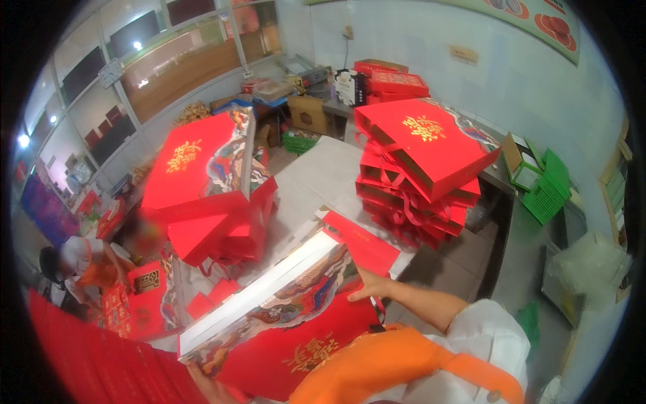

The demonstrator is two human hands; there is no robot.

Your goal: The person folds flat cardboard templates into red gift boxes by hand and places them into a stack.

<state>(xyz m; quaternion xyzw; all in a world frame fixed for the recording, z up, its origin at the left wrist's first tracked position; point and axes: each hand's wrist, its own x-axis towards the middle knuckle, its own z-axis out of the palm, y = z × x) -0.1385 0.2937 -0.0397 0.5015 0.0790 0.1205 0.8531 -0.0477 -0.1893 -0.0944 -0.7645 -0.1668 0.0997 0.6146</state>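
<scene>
A large red gift bag point(269, 367) with gold lettering and a colourful patterned band lies tilted in front of me. A long white face point(259, 289) runs along its far side. My left hand point(207, 384) grips its lower left corner, with most of the fingers hidden under it. My right hand point(371, 286) holds the right end, thumb and a finger spread against the patterned band. Just beyond the right hand, a flat red piece point(363, 246) lies on the pale table point(313, 172).
Red gift bags are stacked at the left point(195, 158) and right point(427, 145) of the table. At far left a person in an orange apron point(94, 269) stands by red boxes point(145, 299). A metal counter point(518, 269) with a green basket point(548, 188) runs along the right wall.
</scene>
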